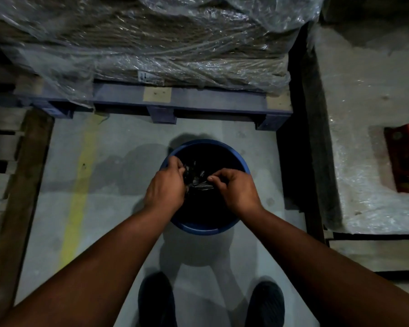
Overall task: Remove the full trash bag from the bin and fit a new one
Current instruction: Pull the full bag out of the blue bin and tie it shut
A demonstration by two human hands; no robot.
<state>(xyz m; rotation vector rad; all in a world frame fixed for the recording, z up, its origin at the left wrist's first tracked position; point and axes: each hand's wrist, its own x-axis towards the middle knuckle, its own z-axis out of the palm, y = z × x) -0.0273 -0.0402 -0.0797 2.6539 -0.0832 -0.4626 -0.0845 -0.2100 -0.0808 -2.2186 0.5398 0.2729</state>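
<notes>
A round blue bin (202,230) stands on the concrete floor in front of my feet. A black trash bag (196,175) fills its dark inside. My left hand (167,185) and my right hand (234,187) are both over the bin's mouth, each closed on bunched, shiny black plastic of the bag between them. The hands are a short gap apart, with the gathered plastic stretched across it. What lies deeper in the bin is too dark to make out.
A blue pallet (161,102) with a load wrapped in clear film (139,43) stands just beyond the bin. A wooden pallet (10,173) lies at the left, beside a yellow floor line (80,180). At the right are a plastic-covered surface and a red object (406,159).
</notes>
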